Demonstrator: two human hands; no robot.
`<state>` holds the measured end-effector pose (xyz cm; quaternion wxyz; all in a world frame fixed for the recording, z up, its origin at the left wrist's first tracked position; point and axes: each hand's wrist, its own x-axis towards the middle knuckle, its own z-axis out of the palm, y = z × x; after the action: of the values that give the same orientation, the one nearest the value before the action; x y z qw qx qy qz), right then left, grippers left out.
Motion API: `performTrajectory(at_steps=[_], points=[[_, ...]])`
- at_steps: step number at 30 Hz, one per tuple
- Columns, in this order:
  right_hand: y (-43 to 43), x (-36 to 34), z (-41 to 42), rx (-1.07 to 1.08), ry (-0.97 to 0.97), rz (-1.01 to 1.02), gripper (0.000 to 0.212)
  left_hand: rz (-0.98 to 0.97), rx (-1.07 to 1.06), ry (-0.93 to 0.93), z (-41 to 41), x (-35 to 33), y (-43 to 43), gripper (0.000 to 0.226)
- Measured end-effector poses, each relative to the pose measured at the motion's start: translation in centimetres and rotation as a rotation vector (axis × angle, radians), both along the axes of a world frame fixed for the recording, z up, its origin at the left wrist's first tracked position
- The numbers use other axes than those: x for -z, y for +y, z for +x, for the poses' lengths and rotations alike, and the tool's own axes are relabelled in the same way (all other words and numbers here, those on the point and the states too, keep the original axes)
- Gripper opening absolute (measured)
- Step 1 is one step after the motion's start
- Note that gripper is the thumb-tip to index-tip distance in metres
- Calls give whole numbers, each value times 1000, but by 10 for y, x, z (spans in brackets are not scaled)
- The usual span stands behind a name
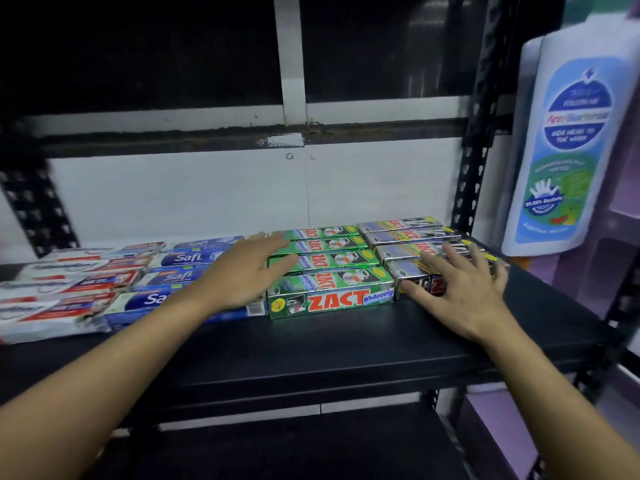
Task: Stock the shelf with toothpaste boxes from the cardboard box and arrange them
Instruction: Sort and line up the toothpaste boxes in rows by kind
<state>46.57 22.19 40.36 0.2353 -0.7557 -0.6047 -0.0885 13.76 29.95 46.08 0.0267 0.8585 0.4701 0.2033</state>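
Toothpaste boxes lie in four rows on the black shelf [346,348]. From left: white and red boxes [62,289], blue Safi boxes [183,259], green Zact boxes [332,292] and silver Zact boxes [408,237]. My left hand [249,271] reaches in with fingers straight, its fingertips against the left ends of the green boxes. My right hand [460,289] lies spread over the front silver box, thumb at its front face. The cardboard box is out of view.
A large white and blue bottle [568,147] stands close at the right, beside the perforated black shelf upright [474,150]. A white wall panel backs the shelf. A lower black shelf [294,445] shows below. The front strip of the shelf is bare.
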Motion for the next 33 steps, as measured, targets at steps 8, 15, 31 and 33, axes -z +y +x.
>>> performTrajectory(at_steps=[8, 15, 31, 33], points=[[-16, -6, -18, -48, -166, 165, 69, 110, -124, -8, -92, 31, -37, 88], [-23, -6, -104, -296, -180, 184, 68, 165, -200, -23, -124, 44, -48, 79], [1, 3, -150, -358, -21, 27, 43, 207, -147, -58, -130, 52, -42, 55], [1, 4, -150, -359, -21, 29, 43, 189, -145, -64, -130, 53, -42, 47]])
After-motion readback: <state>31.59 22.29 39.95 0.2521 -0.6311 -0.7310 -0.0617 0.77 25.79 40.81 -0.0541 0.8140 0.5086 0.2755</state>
